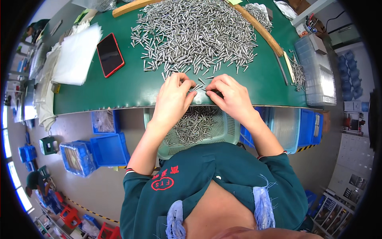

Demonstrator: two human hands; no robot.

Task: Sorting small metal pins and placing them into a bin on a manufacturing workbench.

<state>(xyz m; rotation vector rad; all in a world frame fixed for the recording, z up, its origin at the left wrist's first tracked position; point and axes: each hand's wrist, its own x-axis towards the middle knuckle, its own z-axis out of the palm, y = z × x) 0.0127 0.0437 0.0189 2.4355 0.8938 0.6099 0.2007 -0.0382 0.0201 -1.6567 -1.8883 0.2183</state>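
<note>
A broad heap of small silver metal pins (pixel 195 36), shaped like short screws, lies on the green tabletop (pixel 119 89). At the near edge of the table, my left hand (pixel 174 95) pinches a few metal pins (pixel 195 87) between thumb and fingertips. Facing it closely, my right hand (pixel 230 95) has thumb and forefinger closed on the end of a single metal pin (pixel 203 89). Just beyond the fingertips lie a few loose pins (pixel 201 81). Below my hands, a pale green perforated basket (pixel 230 131) holds many more pins (pixel 193 125).
Wooden strips (pixel 260 28) border the heap. A red-edged phone (pixel 110 55) and white sheets (pixel 77 55) lie to the left. Clear plastic boxes (pixel 318 71) stand at the right edge. Blue bins (pixel 109 149) sit on the floor. Another person (pixel 39 187) is far off at lower left.
</note>
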